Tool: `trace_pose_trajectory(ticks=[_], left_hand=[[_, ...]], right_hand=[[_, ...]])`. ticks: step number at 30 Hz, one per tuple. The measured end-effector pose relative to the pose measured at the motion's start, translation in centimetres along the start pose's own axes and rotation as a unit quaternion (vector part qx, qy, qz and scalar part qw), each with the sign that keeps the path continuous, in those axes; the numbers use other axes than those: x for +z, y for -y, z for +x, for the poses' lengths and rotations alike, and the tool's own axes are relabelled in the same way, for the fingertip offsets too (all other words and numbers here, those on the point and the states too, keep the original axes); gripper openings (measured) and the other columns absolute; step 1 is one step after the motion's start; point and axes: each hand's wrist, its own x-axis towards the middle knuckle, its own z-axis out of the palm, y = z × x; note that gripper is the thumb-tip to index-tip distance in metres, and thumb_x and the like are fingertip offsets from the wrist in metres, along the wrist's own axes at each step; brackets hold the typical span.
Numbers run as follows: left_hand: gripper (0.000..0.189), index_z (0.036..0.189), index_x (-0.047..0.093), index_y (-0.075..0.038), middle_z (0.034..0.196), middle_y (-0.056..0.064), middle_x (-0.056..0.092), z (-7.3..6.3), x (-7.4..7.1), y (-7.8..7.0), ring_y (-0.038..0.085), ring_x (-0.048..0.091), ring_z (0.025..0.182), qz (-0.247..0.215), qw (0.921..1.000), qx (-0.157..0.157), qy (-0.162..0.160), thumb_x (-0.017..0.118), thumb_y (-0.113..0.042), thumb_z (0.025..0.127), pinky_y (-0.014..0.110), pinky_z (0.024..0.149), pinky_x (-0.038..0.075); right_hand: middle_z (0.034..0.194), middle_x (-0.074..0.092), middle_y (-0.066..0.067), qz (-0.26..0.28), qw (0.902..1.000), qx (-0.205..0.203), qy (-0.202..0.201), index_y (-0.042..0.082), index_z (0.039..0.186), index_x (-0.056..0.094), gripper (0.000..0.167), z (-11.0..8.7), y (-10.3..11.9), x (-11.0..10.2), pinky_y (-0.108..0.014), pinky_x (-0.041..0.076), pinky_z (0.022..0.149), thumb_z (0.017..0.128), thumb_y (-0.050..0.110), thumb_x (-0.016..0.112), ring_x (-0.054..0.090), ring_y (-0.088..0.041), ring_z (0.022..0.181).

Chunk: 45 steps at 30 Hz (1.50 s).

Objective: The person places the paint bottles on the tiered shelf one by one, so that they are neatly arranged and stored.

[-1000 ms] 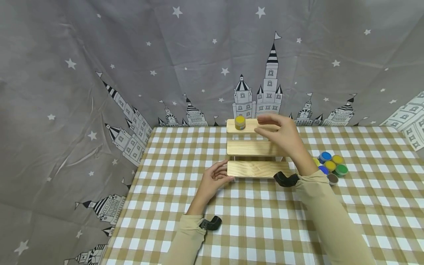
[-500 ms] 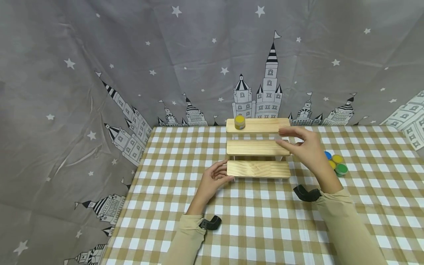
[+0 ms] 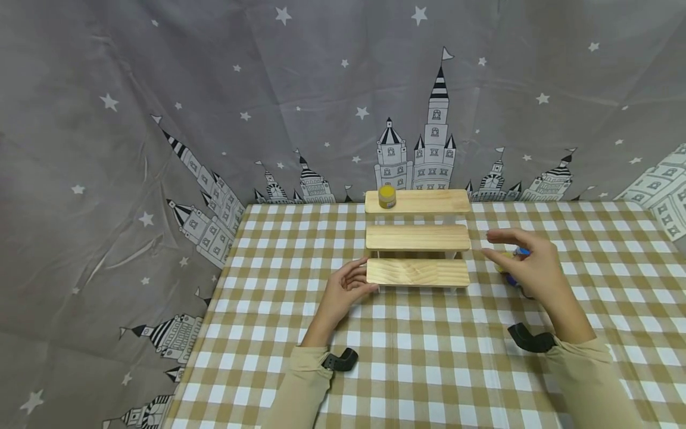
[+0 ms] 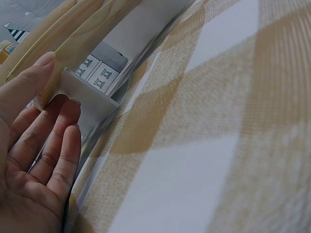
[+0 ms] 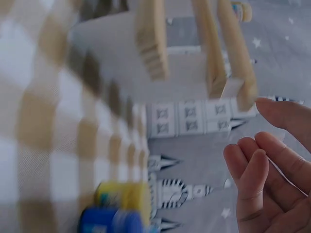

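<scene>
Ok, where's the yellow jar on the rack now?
In the head view, the yellow jar stands near the left end of the top board, beyond the left hand.

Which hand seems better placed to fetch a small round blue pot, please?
Probably the right hand: it is empty, near a blue pot, while the left hand holds the three-tiered wooden stand.
</scene>
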Motion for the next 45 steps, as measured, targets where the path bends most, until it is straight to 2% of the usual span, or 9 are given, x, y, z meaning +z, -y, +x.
trace_pose_trajectory(ticks=[4, 8, 10, 11, 16, 18, 27, 36, 45], left_hand=[[0.067, 0.148, 0.055, -0.007, 0.127, 0.019, 0.070, 0.0, 0.0, -0.1, 0.007, 0.070, 0.096, -0.001, 1.0000, 0.002, -0.001, 0.083, -0.007, 0.086, 0.020, 0.087, 0.062], [0.067, 0.148, 0.055, -0.007, 0.127, 0.019, 0.070, 0.0, 0.0, -0.1, 0.007, 0.069, 0.096, -0.001, 1.0000, 0.001, -0.004, 0.083, -0.007, 0.087, 0.020, 0.087, 0.062], [0.067, 0.147, 0.056, -0.007, 0.127, 0.019, 0.070, 0.0, 0.0, -0.2, 0.008, 0.069, 0.096, -0.002, 1.0000, -0.001, -0.007, 0.083, -0.007, 0.086, 0.019, 0.088, 0.062], [0.067, 0.147, 0.056, -0.007, 0.127, 0.019, 0.070, 0.0, 0.0, -0.3, 0.008, 0.069, 0.096, -0.003, 1.0000, -0.002, -0.008, 0.083, -0.007, 0.086, 0.019, 0.088, 0.062], [0.066, 0.147, 0.056, -0.007, 0.127, 0.020, 0.070, 0.1, 0.0, -0.5, 0.009, 0.069, 0.097, -0.005, 1.0000, -0.004, -0.008, 0.083, -0.006, 0.086, 0.020, 0.088, 0.062], [0.066, 0.147, 0.057, -0.008, 0.126, 0.020, 0.070, 0.1, 0.0, -0.6, 0.009, 0.069, 0.097, -0.003, 1.0000, -0.005, -0.008, 0.083, -0.006, 0.086, 0.020, 0.088, 0.062], [0.064, 0.145, 0.059, -0.009, 0.126, 0.019, 0.071, 0.0, 0.0, -0.7, 0.011, 0.069, 0.097, -0.001, 0.9999, -0.008, -0.011, 0.084, -0.006, 0.086, 0.020, 0.087, 0.062], [0.065, 0.146, 0.058, -0.008, 0.126, 0.019, 0.071, 0.0, 0.1, -0.5, 0.010, 0.070, 0.097, 0.001, 0.9999, -0.009, -0.011, 0.083, -0.006, 0.086, 0.020, 0.087, 0.062], [0.066, 0.147, 0.057, -0.008, 0.128, 0.018, 0.071, 0.0, 0.2, -0.4, 0.009, 0.069, 0.097, 0.003, 0.9999, -0.013, -0.009, 0.084, -0.007, 0.086, 0.020, 0.088, 0.062]], right_hand=[[0.111, 0.072, 0.019, -0.036, 0.9990, 0.025, -0.005, 0.015, 0.123, 0.074, 0.037, -1.3, -1.9, -1.1, -0.002, 0.045, 0.080, 0.091, 0.032, 0.081, 0.051, 0.022, 0.102], [0.114, 0.075, 0.003, -0.058, 0.9976, 0.037, -0.009, 0.009, 0.121, 0.074, 0.039, -2.4, -3.9, -2.0, -0.003, 0.046, 0.079, 0.091, 0.031, 0.082, 0.048, 0.022, 0.101], [0.115, 0.075, 0.000, -0.063, 0.9968, 0.049, -0.009, 0.007, 0.120, 0.074, 0.040, -3.0, -4.8, -2.4, -0.003, 0.045, 0.077, 0.090, 0.032, 0.083, 0.047, 0.021, 0.100], [0.114, 0.074, 0.002, -0.063, 0.9965, 0.054, -0.008, 0.007, 0.120, 0.074, 0.040, -3.3, -5.1, -2.6, -0.003, 0.045, 0.076, 0.090, 0.032, 0.083, 0.047, 0.020, 0.100], [0.104, 0.060, 0.038, -0.062, 0.9963, 0.058, -0.015, 0.006, 0.122, 0.073, 0.041, -4.6, -6.5, -3.7, -0.002, 0.044, 0.073, 0.089, 0.030, 0.084, 0.046, 0.023, 0.103], [0.102, 0.054, 0.045, -0.067, 0.9959, 0.058, -0.020, 0.005, 0.123, 0.073, 0.043, -5.2, -7.0, -4.0, -0.002, 0.043, 0.073, 0.088, 0.028, 0.085, 0.043, 0.024, 0.103], [0.104, 0.048, 0.048, -0.093, 0.9936, 0.060, -0.023, 0.005, 0.125, 0.072, 0.046, -6.4, -8.8, -4.4, 0.002, 0.035, 0.076, 0.089, 0.030, 0.084, 0.039, 0.029, 0.101], [0.104, 0.046, 0.047, -0.073, 0.9941, 0.080, -0.001, 0.001, 0.127, 0.069, 0.050, -6.5, -10.1, -3.7, 0.003, 0.040, 0.075, 0.088, 0.027, 0.086, 0.043, 0.028, 0.095], [0.105, 0.047, 0.047, -0.064, 0.9951, 0.075, 0.003, 0.000, 0.126, 0.070, 0.046, -6.6, -10.2, -3.7, 0.004, 0.044, 0.074, 0.088, 0.022, 0.085, 0.046, 0.028, 0.094]])
